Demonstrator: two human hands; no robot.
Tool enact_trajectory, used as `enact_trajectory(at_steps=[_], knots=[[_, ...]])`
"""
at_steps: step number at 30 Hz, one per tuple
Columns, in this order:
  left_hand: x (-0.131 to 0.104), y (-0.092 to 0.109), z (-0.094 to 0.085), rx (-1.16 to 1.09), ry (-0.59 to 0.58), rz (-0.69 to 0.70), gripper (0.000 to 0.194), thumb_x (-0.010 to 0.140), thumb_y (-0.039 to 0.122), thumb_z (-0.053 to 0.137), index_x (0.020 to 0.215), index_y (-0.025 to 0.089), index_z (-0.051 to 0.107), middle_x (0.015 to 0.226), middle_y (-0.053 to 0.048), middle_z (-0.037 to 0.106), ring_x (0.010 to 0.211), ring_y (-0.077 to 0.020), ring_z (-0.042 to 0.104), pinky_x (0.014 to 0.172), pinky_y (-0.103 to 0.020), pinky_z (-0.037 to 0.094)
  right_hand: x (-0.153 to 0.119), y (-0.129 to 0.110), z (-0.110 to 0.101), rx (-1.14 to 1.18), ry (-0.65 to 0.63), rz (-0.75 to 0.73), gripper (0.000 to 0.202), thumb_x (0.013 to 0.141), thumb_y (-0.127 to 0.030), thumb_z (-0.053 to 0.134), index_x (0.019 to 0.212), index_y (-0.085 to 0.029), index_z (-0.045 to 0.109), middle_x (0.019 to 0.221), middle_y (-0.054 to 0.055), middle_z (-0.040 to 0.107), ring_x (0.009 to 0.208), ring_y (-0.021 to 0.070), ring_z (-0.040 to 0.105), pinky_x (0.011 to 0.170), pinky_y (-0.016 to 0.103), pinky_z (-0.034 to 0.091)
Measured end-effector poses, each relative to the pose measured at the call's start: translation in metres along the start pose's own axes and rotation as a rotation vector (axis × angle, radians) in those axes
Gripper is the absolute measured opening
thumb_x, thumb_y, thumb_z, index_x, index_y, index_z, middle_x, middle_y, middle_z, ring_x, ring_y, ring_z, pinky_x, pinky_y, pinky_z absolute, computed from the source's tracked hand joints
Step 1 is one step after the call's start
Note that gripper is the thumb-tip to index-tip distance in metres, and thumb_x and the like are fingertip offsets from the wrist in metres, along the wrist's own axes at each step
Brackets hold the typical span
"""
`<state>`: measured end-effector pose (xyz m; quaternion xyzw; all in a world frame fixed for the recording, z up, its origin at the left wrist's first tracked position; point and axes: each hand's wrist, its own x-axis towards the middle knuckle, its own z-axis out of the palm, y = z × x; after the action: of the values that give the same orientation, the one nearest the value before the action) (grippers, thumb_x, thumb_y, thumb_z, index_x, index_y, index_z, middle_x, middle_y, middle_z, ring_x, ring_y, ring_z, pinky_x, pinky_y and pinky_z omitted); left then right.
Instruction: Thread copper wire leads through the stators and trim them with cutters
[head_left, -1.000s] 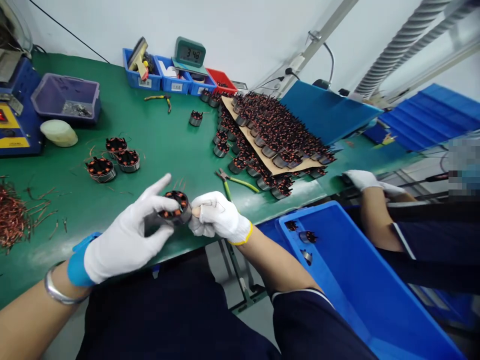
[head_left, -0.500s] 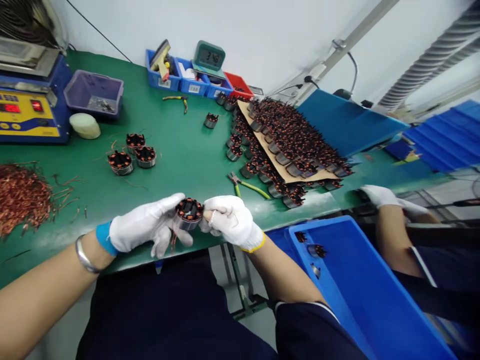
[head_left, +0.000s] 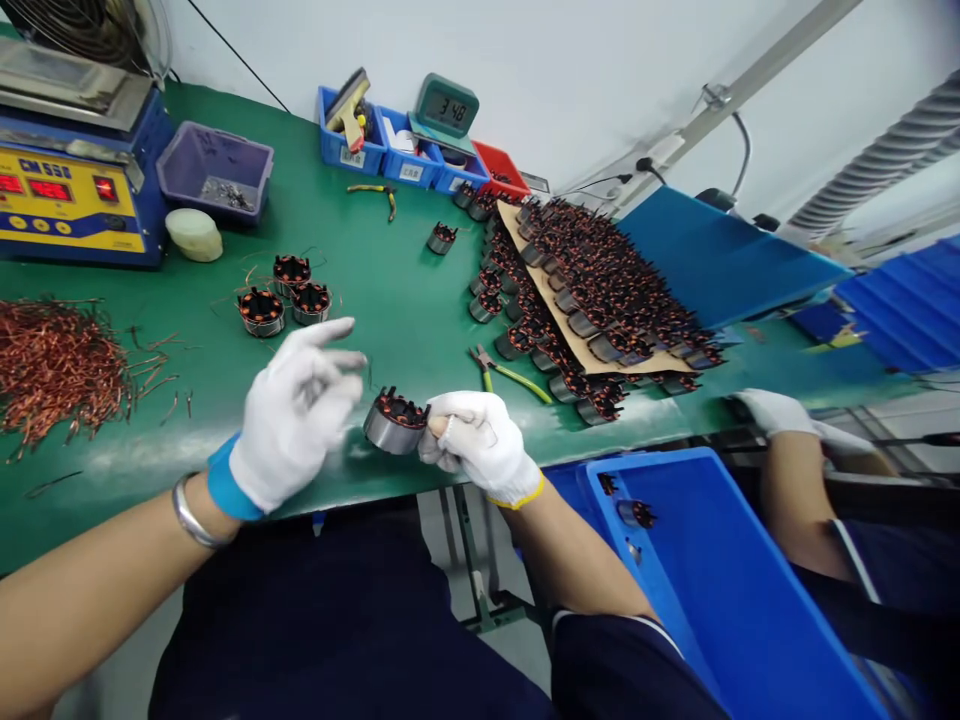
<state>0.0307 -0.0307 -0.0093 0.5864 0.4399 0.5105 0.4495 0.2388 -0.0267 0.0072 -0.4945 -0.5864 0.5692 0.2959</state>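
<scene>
My right hand [head_left: 476, 440], in a white glove with a bare thumb tip, pinches the right side of a motor stator [head_left: 396, 424]. This stator has a silver ring, black prongs and copper windings, and it is held above the front of the green bench. To its left my gloved left hand [head_left: 304, 405] is raised, its fingers apart and slightly blurred, touching nothing. Beyond that hand stand three more stators [head_left: 261, 310] with loose wire ends. Green-handled cutters [head_left: 510, 374] lie behind my right hand.
Many stators [head_left: 600, 285] are stacked on cardboard at the right. Copper wire scraps [head_left: 56, 370] heap at the left, below a blue and yellow machine [head_left: 71, 200]. A blue bin [head_left: 720, 560] stands by the bench's front edge. At the far right is a co-worker's gloved hand [head_left: 776, 412].
My left hand has let go of the stator and moved up and left, fingers spread. The stator stays in my right hand, now tilted. The whole view has shifted slightly.
</scene>
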Motion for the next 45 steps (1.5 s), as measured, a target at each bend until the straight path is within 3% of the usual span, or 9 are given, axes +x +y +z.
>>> enact_trajectory(at_steps=[5, 11, 17, 23, 28, 36, 39, 42, 45], knots=[[0.021, -0.004, -0.002, -0.442, -0.673, -0.844, 0.072, 0.078, 0.077, 0.035, 0.097, 0.012, 0.058, 0.068, -0.008, 0.066, 0.041, -0.0161, 0.058, 0.034, -0.025, 0.044, 0.003, 0.002, 0.003, -0.055, -0.01, -0.039, 0.024, 0.072, -0.034, 0.059, 0.057, -0.016, 0.055, 0.05, 0.0, 0.056, 0.038, 0.0077, 0.048, 0.035, 0.017, 0.036], [0.012, 0.026, -0.015, -0.353, -0.462, -0.363, 0.025, 0.07, 0.024, 0.073, 0.092, 0.018, 0.063, 0.115, -0.009, 0.065, 0.084, -0.0178, 0.068, 0.069, -0.028, 0.056, 0.017, 0.024, -0.003, 0.21, -0.097, 0.041, 0.021, 0.068, -0.032, 0.056, 0.056, -0.015, 0.058, 0.044, -0.001, 0.054, 0.03, 0.0071, 0.041, 0.029, 0.017, 0.027], [0.013, 0.018, -0.006, 0.016, -0.089, -0.372, 0.043, 0.079, 0.058, 0.059, 0.092, 0.017, 0.06, 0.089, -0.007, 0.069, 0.068, -0.0178, 0.067, 0.054, -0.026, 0.053, 0.019, 0.026, -0.007, 0.18, -0.038, -0.003, 0.023, 0.068, -0.032, 0.055, 0.052, -0.016, 0.055, 0.042, -0.002, 0.052, 0.029, 0.0056, 0.038, 0.029, 0.016, 0.025], [0.019, -0.006, -0.001, -0.394, -0.713, -0.835, 0.063, 0.08, 0.066, 0.048, 0.116, 0.014, 0.05, 0.089, -0.015, 0.069, 0.049, -0.0187, 0.063, 0.035, -0.026, 0.045, 0.012, 0.012, -0.003, 0.064, -0.118, 0.031, 0.027, 0.072, -0.039, 0.061, 0.062, -0.014, 0.059, 0.048, 0.0, 0.057, 0.034, 0.0061, 0.045, 0.031, 0.015, 0.032], [0.01, 0.012, -0.004, -0.252, -0.48, -0.284, 0.024, 0.076, 0.032, 0.069, 0.096, 0.02, 0.062, 0.129, -0.01, 0.058, 0.113, -0.0252, 0.06, 0.087, -0.037, 0.054, 0.015, 0.013, -0.006, 0.124, -0.165, 0.091, 0.023, 0.065, -0.037, 0.059, 0.06, -0.015, 0.055, 0.045, -0.002, 0.055, 0.031, 0.0057, 0.04, 0.029, 0.015, 0.028], [-0.004, 0.019, -0.018, 0.326, -0.022, 0.636, 0.026, 0.076, 0.028, 0.066, 0.056, 0.024, 0.048, 0.075, 0.0, 0.066, 0.102, -0.0242, 0.062, 0.1, -0.051, 0.045, 0.013, 0.02, -0.004, -0.477, -0.06, -0.292, 0.029, 0.083, -0.033, 0.042, 0.061, -0.019, 0.053, 0.059, 0.003, 0.06, 0.048, 0.0105, 0.049, 0.048, 0.023, 0.039], [0.007, 0.011, -0.018, 0.528, 0.015, 0.395, 0.057, 0.06, 0.051, 0.077, 0.105, 0.022, 0.059, 0.113, -0.01, 0.062, 0.103, -0.0287, 0.061, 0.091, -0.046, 0.051, 0.014, 0.036, 0.004, -0.997, 0.041, -0.56, 0.027, 0.084, -0.031, 0.04, 0.067, -0.019, 0.057, 0.065, 0.005, 0.062, 0.055, 0.0135, 0.05, 0.055, 0.027, 0.035], [0.015, 0.002, -0.011, 0.755, -0.342, 0.04, 0.13, 0.047, 0.063, 0.077, 0.15, 0.014, 0.016, 0.124, -0.018, 0.058, 0.096, -0.0326, 0.063, 0.081, -0.044, 0.053, 0.01, 0.048, 0.011, -1.242, 0.079, -0.617, 0.03, 0.088, -0.032, 0.039, 0.077, -0.018, 0.063, 0.07, 0.006, 0.064, 0.055, 0.0146, 0.05, 0.052, 0.028, 0.031], [0.015, -0.002, -0.008, 0.696, -0.527, -0.112, 0.13, 0.055, 0.056, 0.076, 0.152, 0.019, -0.003, 0.112, -0.013, 0.065, 0.085, -0.0277, 0.066, 0.075, -0.04, 0.054, -0.002, 0.046, 0.01, -1.128, -0.013, -0.608, 0.033, 0.088, -0.042, 0.044, 0.081, -0.017, 0.064, 0.069, 0.006, 0.064, 0.054, 0.015, 0.052, 0.051, 0.028, 0.033]])
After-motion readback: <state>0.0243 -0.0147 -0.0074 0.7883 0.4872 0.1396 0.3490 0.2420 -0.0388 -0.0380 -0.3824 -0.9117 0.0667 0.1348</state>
